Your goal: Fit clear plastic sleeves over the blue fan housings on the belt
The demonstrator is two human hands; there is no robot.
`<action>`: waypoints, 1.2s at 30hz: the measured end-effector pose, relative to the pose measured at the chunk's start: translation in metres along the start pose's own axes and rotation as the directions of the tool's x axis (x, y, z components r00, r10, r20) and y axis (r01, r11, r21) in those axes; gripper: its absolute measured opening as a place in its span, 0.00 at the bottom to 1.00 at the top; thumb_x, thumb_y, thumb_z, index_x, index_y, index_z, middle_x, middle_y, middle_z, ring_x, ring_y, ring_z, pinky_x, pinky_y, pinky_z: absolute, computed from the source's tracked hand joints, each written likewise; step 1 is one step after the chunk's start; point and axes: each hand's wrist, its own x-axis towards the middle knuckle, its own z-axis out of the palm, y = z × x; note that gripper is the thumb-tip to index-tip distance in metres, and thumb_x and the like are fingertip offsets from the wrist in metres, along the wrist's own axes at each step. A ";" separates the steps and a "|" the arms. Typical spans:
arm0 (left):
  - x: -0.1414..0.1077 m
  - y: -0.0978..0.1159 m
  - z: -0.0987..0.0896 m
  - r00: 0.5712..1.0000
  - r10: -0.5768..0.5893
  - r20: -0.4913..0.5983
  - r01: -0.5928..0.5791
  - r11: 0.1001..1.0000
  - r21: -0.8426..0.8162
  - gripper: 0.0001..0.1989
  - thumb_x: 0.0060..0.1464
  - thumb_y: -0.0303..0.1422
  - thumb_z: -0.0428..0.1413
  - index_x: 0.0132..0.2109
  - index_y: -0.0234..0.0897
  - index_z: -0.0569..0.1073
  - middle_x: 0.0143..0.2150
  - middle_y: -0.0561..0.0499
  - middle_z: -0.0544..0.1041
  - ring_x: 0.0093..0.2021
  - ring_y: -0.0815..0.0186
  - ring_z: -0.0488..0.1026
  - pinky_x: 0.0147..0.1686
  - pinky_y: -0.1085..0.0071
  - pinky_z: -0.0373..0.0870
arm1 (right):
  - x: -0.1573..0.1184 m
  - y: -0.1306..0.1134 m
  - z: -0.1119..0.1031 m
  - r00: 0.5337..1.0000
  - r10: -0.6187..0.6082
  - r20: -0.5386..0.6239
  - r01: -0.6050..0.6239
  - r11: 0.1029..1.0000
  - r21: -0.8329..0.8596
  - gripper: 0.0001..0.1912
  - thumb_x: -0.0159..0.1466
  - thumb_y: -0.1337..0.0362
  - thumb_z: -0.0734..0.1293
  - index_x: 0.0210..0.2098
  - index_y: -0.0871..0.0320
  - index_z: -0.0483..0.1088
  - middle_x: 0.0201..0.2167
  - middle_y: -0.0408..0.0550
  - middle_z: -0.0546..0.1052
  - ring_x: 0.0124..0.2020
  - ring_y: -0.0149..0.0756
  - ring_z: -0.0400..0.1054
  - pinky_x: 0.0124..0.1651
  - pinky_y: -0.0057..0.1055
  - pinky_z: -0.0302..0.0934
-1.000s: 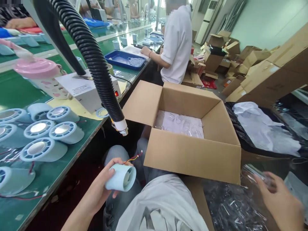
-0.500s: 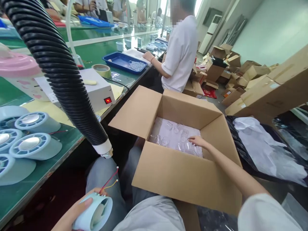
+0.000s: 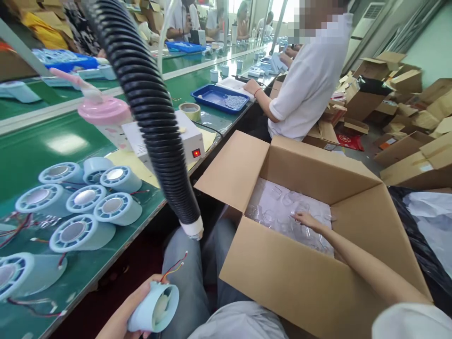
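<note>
My left hand (image 3: 141, 294) is wrapped round a light blue round housing (image 3: 165, 308), low in front of my lap. Red and yellow wires with small white plugs stick up from the housing. My right hand (image 3: 308, 220) reaches into an open cardboard box (image 3: 282, 268), its fingers bent together over clear plastic pieces (image 3: 293, 200) that lie on a white sheet. Whether a clear piece is between those fingers is too small to tell. Several similar blue housings (image 3: 83, 230) with silver discs stand on the green bench at the left.
A black ribbed hose (image 3: 151, 103) hangs between the bench and the box. On the green bench (image 3: 63, 136) are a pink-lidded cup (image 3: 106, 113), a white device with a red switch, tape and a blue tray (image 3: 221, 98). A person in white sits beyond the box.
The view has swung left, showing more blue housings on the bench. My right hand's fingers have drawn closer together among the clear pieces. My left hand still holds its housing.
</note>
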 end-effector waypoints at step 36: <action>-0.050 -0.017 -0.026 0.616 0.639 0.461 -0.787 0.479 0.388 0.36 0.40 0.40 0.69 0.58 0.44 0.70 0.56 0.43 0.72 0.55 0.53 0.69 0.55 0.59 0.66 | -0.224 -0.281 0.049 0.683 -0.728 0.056 0.463 0.492 0.738 0.18 0.59 0.54 0.70 0.17 0.58 0.74 0.40 0.53 0.76 0.41 0.43 0.72 0.37 0.33 0.69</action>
